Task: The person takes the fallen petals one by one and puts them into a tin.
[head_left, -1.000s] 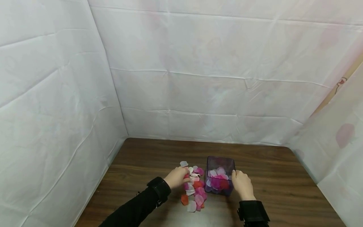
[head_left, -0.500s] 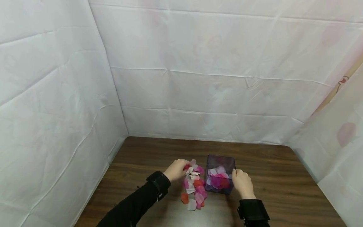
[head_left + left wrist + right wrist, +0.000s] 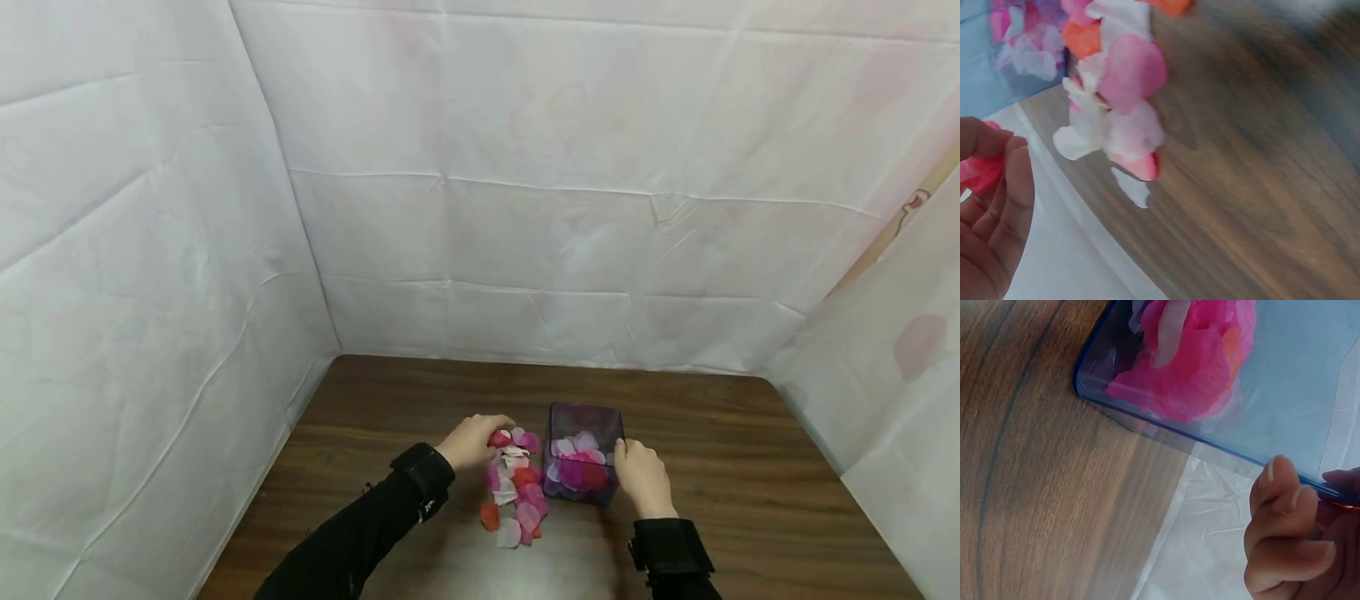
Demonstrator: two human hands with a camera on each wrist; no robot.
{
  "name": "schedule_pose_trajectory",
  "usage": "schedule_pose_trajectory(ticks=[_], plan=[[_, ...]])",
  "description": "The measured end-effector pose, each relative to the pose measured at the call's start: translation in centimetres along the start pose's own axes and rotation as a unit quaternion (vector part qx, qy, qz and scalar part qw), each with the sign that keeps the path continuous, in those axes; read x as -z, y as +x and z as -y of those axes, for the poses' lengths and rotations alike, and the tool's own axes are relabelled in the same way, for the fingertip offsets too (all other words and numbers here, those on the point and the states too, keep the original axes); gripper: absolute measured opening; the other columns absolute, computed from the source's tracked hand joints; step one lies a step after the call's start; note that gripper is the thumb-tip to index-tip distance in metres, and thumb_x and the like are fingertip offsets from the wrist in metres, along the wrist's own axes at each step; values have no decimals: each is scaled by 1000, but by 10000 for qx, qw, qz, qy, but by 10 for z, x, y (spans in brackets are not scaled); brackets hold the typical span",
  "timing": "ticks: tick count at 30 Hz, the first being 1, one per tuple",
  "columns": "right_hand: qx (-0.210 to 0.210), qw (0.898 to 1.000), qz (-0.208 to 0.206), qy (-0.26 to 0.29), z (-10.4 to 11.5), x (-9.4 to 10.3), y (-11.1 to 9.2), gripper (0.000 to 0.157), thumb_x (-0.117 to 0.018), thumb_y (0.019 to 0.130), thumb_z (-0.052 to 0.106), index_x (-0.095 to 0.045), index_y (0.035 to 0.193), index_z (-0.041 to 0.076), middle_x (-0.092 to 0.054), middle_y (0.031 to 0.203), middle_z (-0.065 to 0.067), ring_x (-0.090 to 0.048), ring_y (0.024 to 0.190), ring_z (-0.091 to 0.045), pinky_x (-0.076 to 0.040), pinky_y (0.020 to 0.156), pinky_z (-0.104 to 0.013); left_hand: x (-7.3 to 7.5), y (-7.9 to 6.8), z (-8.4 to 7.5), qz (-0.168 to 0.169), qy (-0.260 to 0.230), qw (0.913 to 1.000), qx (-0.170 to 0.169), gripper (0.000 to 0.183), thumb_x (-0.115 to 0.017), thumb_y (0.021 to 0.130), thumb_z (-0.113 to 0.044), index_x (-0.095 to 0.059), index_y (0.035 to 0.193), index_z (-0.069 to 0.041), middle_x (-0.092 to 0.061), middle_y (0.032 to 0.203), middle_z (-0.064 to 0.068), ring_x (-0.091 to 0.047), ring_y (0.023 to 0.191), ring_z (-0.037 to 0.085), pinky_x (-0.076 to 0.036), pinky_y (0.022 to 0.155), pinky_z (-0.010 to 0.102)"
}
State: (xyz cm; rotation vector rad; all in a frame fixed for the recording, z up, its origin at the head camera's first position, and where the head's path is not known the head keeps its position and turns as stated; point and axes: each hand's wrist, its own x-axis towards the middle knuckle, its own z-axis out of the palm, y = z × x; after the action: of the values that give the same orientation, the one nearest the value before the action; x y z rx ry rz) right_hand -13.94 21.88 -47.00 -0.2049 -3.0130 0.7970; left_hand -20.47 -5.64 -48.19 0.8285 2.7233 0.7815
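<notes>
My left hand (image 3: 469, 442) pinches a pinkish-red petal (image 3: 982, 172) between thumb and fingers, above the far end of a strip of loose petals (image 3: 531, 497). White, pink, magenta and orange ones overlap there on the table. Right beside the strip stands a see-through purple box (image 3: 585, 419), open at the top, with pink, white and red petals (image 3: 1179, 381) heaped inside. My right hand (image 3: 643, 481) grips the box's right rim, thumb on one side and curled fingers on the other, as the right wrist view shows.
The brown wood-grain table (image 3: 720, 467) has a rounded far edge. White creased cloth (image 3: 525, 167) hangs behind it and on both sides. A single white petal (image 3: 1130, 187) lies near the strip's end in the left wrist view.
My left hand has moved slightly away from me and now holds a pinkish-red petal at the strip's far end. The right hand keeps its grip on the box, which stays put.
</notes>
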Motion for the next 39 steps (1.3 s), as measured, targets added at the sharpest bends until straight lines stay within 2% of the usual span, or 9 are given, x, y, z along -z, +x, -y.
schedule_pose_trajectory(ticks=[5, 8, 11, 17, 23, 29, 31, 35, 39], plan=[[13, 10000, 55, -44, 1, 0, 0, 37, -34, 97, 16, -58, 82, -7, -62, 83, -26, -62, 76, -37, -44, 62, -47, 11, 18, -23, -223, -159, 9990, -366, 41, -66, 84, -1, -58, 122, -11, -67, 107, 5, -52, 73, 6, -47, 68, 20], [33, 10000, 54, -49, 1, -1, -1, 37, -34, 98, 16, -59, 83, -7, -63, 86, -27, -62, 80, -41, -45, 63, -48, 15, 31, -47, -316, -75, 9975, -634, 39, -65, 84, -1, -58, 121, -12, -66, 100, 2, -48, 71, 5, -40, 63, 17], [9, 10000, 39, -14, 1, -2, -2, 36, -34, 97, 16, -56, 78, -5, -61, 78, -23, -61, 74, -35, -44, 61, -45, 16, 42, -69, -287, 103, 9950, -952, 42, -64, 84, -1, -57, 124, -12, -65, 97, 2, -48, 70, 5, -40, 63, 14], [69, 10000, -20, 8, 3, -6, -1, 37, -34, 97, 16, -55, 73, -4, -60, 75, -23, -60, 70, -34, -44, 60, -45, 8, 49, -86, -213, 553, 9881, -1417, 60, -68, 84, -7, -45, 139, -15, -58, 127, 6, -57, 83, 7, -46, 75, 13], [-85, 10000, 39, 31, 2, -5, -1, 38, -33, 98, 17, -55, 75, -4, -57, 72, -18, -56, 67, -27, -42, 59, -42, 8, 44, -76, -478, 607, 9891, -1252, 54, -66, 87, -12, -47, 137, -16, -55, 129, 5, -63, 94, 15, -49, 80, 19], [-5, 10000, -66, 7, 1, -1, -2, 37, -34, 97, 16, -58, 79, -5, -63, 84, -26, -62, 76, -38, -45, 60, -46, 17, 36, -56, -654, 251, 9944, -797, 48, -62, 90, -11, -47, 136, -11, -54, 129, 9, -55, 117, 20, -46, 97, 30], [-6, 10000, -90, 0, 1, -1, -1, 37, -34, 97, 17, -57, 77, -4, -62, 84, -26, -62, 76, -39, -45, 61, -47, 17, 34, -43, -738, 201, 9945, -719, 43, -62, 90, -9, -52, 132, -9, -56, 126, 10, -55, 117, 22, -46, 97, 33], [-48, 10000, -54, -2, 1, -1, -1, 37, -33, 98, 17, -55, 75, -3, -61, 79, -24, -61, 74, -36, -44, 60, -46, 1, 28, -13, -682, 490, 9955, -447, 36, -63, 88, -6, -59, 123, -10, -56, 119, 12, -58, 107, 26, -49, 90, 35], [-81, 10000, 26, 9, 2, -2, -2, 37, -33, 98, 17, -54, 75, -2, -59, 76, -20, -58, 70, -30, -42, 59, -43, -26, 20, 10, -240, 765, 9968, -38, 43, -59, 87, 1, -58, 127, -13, -46, 136, 19, -51, 117, 38, -49, 90, 45]])
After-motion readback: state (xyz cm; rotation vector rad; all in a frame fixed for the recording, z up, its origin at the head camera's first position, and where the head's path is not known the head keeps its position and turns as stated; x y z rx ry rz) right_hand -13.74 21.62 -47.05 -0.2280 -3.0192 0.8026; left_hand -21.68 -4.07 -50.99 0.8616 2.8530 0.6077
